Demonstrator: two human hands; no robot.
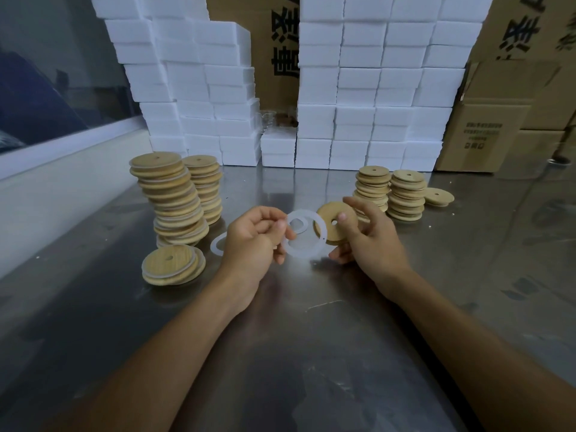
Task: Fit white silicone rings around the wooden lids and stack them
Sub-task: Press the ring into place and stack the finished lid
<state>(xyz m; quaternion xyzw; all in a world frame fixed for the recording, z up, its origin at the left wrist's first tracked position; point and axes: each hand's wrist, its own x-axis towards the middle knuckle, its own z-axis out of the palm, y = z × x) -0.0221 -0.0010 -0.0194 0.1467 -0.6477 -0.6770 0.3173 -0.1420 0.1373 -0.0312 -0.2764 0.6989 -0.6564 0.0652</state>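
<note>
- Left hand point(252, 241) raised above the steel surface point(311, 353), thumb and fingers pinching a white silicone ring point(293, 247) at its left edge; ring faces the camera.
- A second ring point(300, 215) shows just behind the first, by the same fingertips; cannot tell whether it is held.
- Right hand point(371, 235) grips a wooden lid point(330, 232), tilted on edge, thumb near its centre hole; lid just right of the ring, edges overlapping in view.
- Another ring point(218, 244) lies flat on the surface, partly hidden behind the left hand.
- Left: two tall lid stacks point(177, 198), the nearer leaning, white rings visible between lids; a short stack point(173, 268) in front.
- Right: two lower stacks point(389, 194), plus one single lid point(439, 196) beside them.
- Back: white foam blocks point(374, 88) piled high, cardboard boxes point(498, 132) at right.
</note>
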